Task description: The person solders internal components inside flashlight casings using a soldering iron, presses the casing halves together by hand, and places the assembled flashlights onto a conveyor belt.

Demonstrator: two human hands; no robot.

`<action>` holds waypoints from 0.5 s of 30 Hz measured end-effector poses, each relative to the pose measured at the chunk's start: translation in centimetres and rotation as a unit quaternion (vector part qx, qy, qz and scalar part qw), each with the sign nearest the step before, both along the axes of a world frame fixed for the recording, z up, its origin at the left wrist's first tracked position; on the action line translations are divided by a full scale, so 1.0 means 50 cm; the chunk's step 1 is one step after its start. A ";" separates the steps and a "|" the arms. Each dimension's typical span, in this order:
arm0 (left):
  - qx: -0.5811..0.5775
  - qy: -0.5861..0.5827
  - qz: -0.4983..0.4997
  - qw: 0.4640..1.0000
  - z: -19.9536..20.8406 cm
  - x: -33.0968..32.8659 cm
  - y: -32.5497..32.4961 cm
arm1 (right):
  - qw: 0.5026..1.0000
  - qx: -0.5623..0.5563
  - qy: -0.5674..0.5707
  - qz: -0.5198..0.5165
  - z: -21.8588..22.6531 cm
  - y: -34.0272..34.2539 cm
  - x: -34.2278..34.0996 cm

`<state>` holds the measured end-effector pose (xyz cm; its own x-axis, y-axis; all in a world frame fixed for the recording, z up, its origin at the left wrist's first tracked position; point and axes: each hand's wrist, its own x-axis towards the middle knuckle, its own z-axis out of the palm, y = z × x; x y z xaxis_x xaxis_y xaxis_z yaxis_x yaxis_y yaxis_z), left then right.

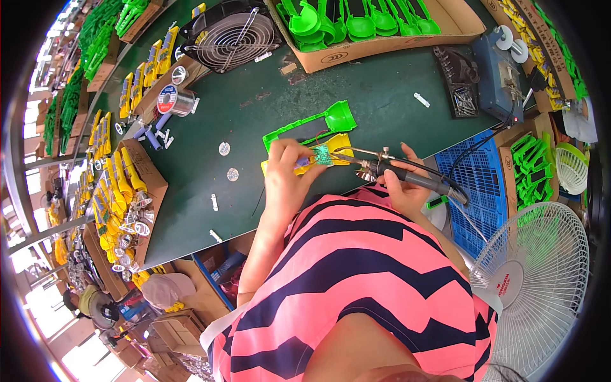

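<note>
My left hand (pixel 285 178) is closed on a yellow plastic lamp housing (pixel 342 141), its fingertips at a small green circuit board (pixel 323 155) lying in it. A bluish-purple part (pixel 301 163) shows beside those fingers. In my right hand (pixel 407 191) is a soldering iron (pixel 417 179) with a thin metal feed tube; its tip points left and reaches the board's right side. Just under the iron's front sits a shiny reflector cup (pixel 365 174), partly hidden. A green lamp housing (pixel 340 118) lies directly beyond the yellow one.
Green housings fill a cardboard box (pixel 344 56) at the back, beside a black fan (pixel 235 39). A solder spool (pixel 176 100) stands at left. Yellow housings (pixel 121 181) crowd the left edge. A blue soldering station (pixel 499 83) is at right, above a blue crate (pixel 471 184) and white fan (pixel 531 286).
</note>
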<state>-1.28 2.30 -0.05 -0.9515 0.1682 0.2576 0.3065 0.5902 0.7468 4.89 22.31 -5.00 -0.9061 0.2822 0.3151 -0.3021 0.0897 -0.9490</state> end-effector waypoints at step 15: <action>-0.131 0.135 -0.051 0.981 0.010 0.041 -0.030 | 0.993 0.107 0.055 0.010 0.016 -0.005 -0.021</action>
